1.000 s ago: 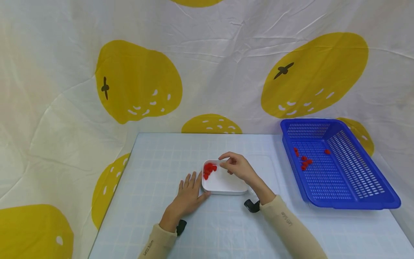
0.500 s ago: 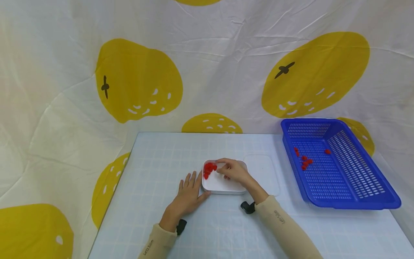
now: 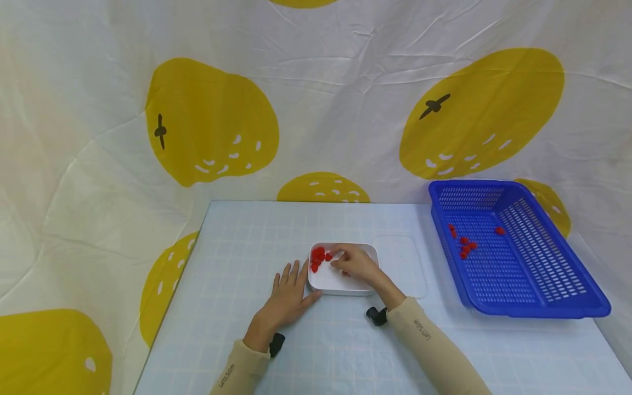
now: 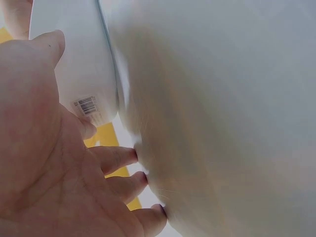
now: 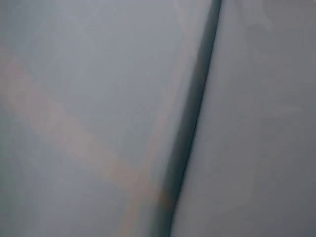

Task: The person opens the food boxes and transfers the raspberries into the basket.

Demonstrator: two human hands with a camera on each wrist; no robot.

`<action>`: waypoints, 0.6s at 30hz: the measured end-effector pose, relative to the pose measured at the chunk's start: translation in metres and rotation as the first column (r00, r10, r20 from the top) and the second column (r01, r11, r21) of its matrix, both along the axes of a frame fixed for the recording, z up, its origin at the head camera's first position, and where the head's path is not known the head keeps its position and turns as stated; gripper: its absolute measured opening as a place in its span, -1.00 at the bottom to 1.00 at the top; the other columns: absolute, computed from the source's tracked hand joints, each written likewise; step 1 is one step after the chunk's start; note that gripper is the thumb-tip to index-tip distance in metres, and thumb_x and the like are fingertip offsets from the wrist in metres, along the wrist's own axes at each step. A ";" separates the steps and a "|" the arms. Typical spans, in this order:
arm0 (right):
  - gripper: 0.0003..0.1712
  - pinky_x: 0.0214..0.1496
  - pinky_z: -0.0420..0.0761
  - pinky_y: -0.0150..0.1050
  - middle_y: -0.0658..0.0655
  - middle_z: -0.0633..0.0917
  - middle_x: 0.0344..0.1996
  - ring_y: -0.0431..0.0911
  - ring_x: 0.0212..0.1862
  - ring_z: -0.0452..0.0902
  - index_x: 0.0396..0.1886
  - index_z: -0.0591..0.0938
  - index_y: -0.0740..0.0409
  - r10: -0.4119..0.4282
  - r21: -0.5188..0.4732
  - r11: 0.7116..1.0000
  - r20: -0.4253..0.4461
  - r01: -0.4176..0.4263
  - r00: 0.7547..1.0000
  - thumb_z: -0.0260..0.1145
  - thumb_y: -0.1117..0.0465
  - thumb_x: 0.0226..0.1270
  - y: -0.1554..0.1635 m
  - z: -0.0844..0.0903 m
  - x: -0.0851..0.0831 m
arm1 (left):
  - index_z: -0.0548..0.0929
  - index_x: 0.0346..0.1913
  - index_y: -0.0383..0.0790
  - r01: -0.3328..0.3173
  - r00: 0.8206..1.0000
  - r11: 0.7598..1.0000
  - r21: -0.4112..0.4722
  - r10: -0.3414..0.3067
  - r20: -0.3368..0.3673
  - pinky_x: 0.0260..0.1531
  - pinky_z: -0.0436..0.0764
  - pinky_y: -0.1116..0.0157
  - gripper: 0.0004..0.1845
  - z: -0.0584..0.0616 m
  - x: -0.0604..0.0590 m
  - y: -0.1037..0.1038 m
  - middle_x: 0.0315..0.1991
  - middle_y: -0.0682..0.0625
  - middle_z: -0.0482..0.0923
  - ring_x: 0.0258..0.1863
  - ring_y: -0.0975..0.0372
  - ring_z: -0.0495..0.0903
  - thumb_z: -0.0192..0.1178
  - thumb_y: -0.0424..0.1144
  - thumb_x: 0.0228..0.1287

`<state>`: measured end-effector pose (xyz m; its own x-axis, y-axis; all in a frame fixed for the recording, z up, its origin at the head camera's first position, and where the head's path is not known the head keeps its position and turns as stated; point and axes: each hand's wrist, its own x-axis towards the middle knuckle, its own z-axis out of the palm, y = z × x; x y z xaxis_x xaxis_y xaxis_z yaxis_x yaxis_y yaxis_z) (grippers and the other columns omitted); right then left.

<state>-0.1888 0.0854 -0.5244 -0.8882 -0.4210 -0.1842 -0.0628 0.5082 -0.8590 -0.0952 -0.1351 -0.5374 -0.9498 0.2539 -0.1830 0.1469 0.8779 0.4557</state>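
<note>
A white rectangular dish (image 3: 340, 281) sits mid-table with several small red pieces (image 3: 318, 257) heaped in its far left corner. My right hand (image 3: 351, 262) reaches down into the dish, curled fingertips at the red pieces; whether they pinch one is hidden. My left hand (image 3: 287, 296) lies flat on the table, thumb against the dish's front left corner. In the left wrist view the left hand (image 4: 49, 168) spreads its fingers on the table beside the dish (image 4: 79, 54), which bears a barcode label. The right wrist view is a grey blur without the hand.
A blue slotted basket (image 3: 543, 274) stands at the right with several red pieces (image 3: 465, 247) inside. A clear lid (image 3: 401, 267) lies flat just right of the dish. A white cloth with yellow fruit (image 3: 212, 126) hangs behind the pale gridded table (image 3: 247, 230).
My right hand has come down and slightly left, from above the dish's far edge into the dish at the red pieces. The left hand has stayed put.
</note>
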 end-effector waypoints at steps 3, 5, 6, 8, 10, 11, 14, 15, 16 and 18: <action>-0.78 -0.48 0.54 -0.30 0.07 0.61 -0.54 -0.08 -0.60 0.49 -0.02 0.69 0.11 -0.003 0.025 1.000 -0.024 0.004 1.000 0.38 0.27 0.36 -0.002 0.000 -0.001 | -0.12 0.63 -0.10 0.000 1.000 1.000 -0.002 0.000 -0.002 0.42 -0.16 -0.23 -0.03 0.001 0.000 0.000 0.59 -0.22 -0.12 0.55 -0.16 -0.21 0.08 0.27 0.41; -0.80 -0.47 0.54 -0.29 0.07 0.60 -0.55 -0.08 -0.61 0.50 -0.05 0.69 0.10 -0.008 0.039 0.999 -0.032 0.010 0.999 0.38 0.28 0.36 -0.003 0.000 -0.001 | -0.12 0.63 -0.10 -0.001 1.000 1.000 0.000 0.001 -0.001 0.42 -0.16 -0.23 -0.03 0.002 0.000 -0.001 0.59 -0.22 -0.12 0.55 -0.16 -0.21 0.08 0.27 0.41; -0.82 -0.48 0.54 -0.29 0.07 0.60 -0.55 -0.08 -0.61 0.50 -0.07 0.69 0.11 -0.010 0.045 0.999 -0.039 0.011 0.999 0.38 0.28 0.36 -0.004 0.000 -0.001 | -0.12 0.63 -0.10 0.000 1.000 1.000 0.000 0.000 -0.002 0.42 -0.16 -0.23 -0.03 0.002 0.000 -0.001 0.59 -0.22 -0.12 0.55 -0.16 -0.21 0.08 0.27 0.41; -0.85 -0.48 0.54 -0.30 0.06 0.59 -0.55 -0.09 -0.62 0.49 -0.10 0.69 0.11 -0.012 0.053 0.998 -0.049 0.015 0.999 0.38 0.29 0.35 -0.005 0.001 -0.001 | -0.12 0.63 -0.10 0.001 1.000 1.000 0.001 -0.001 -0.003 0.42 -0.16 -0.23 -0.03 0.003 0.001 -0.001 0.59 -0.22 -0.13 0.55 -0.16 -0.21 0.08 0.27 0.41; -0.87 -0.49 0.53 -0.31 0.05 0.59 -0.56 -0.10 -0.63 0.49 -0.14 0.69 0.13 -0.013 0.055 0.998 -0.063 0.017 0.998 0.38 0.30 0.35 -0.006 0.001 0.000 | -0.13 0.63 -0.10 0.004 1.000 1.000 0.000 -0.004 -0.002 0.42 -0.16 -0.22 -0.03 0.003 0.001 -0.001 0.59 -0.22 -0.13 0.55 -0.16 -0.21 0.07 0.27 0.41; -0.89 -0.50 0.52 -0.31 0.05 0.59 -0.56 -0.10 -0.63 0.48 -0.15 0.69 0.14 -0.014 0.053 0.998 -0.071 0.018 0.997 0.38 0.31 0.34 -0.007 0.002 0.000 | -0.12 0.63 -0.11 0.005 1.000 1.000 0.005 -0.005 -0.006 0.42 -0.16 -0.23 -0.03 0.003 0.001 -0.001 0.59 -0.23 -0.12 0.55 -0.17 -0.21 0.07 0.27 0.41; -0.93 -0.50 0.51 -0.31 0.04 0.58 -0.57 -0.10 -0.63 0.47 -0.20 0.68 0.14 -0.018 0.046 0.999 -0.080 0.022 0.997 0.38 0.32 0.34 -0.007 0.002 0.001 | -0.11 0.63 -0.13 0.010 1.000 1.000 0.013 -0.010 -0.008 0.42 -0.15 -0.24 -0.03 0.002 0.002 -0.001 0.59 -0.24 -0.11 0.54 -0.18 -0.19 0.08 0.26 0.41; -0.94 -0.50 0.51 -0.31 0.04 0.58 -0.57 -0.10 -0.63 0.48 -0.23 0.68 0.13 -0.022 0.045 0.999 -0.079 0.026 0.997 0.38 0.32 0.33 -0.007 0.002 0.001 | -0.11 0.63 -0.13 0.012 1.000 1.000 0.015 -0.012 -0.008 0.42 -0.15 -0.24 -0.04 0.002 0.001 -0.001 0.59 -0.24 -0.11 0.54 -0.18 -0.19 0.08 0.26 0.41; -0.95 -0.50 0.52 -0.30 0.04 0.59 -0.56 -0.10 -0.63 0.48 -0.24 0.68 0.13 -0.028 0.045 0.999 -0.081 0.031 0.996 0.39 0.32 0.33 -0.007 0.002 0.002 | -0.10 0.62 -0.13 0.013 1.000 1.000 0.018 -0.013 -0.010 0.41 -0.15 -0.24 -0.04 0.002 0.001 -0.001 0.59 -0.25 -0.10 0.54 -0.19 -0.18 0.08 0.26 0.41; -0.95 -0.49 0.52 -0.30 0.03 0.59 -0.56 -0.10 -0.62 0.48 -0.27 0.67 0.12 -0.038 0.051 0.998 -0.085 0.042 0.996 0.40 0.31 0.33 -0.008 0.000 0.002 | -0.09 0.62 -0.14 0.016 1.000 1.000 0.017 -0.015 -0.013 0.41 -0.14 -0.24 -0.04 0.001 0.001 -0.002 0.58 -0.25 -0.10 0.54 -0.19 -0.18 0.08 0.26 0.41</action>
<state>-0.1864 0.0778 -0.5240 -0.9175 -0.3764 -0.1288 -0.1124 0.5559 -0.8236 -0.0939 -0.1366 -0.5368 -0.9479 0.2718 -0.1665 0.1663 0.8674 0.4689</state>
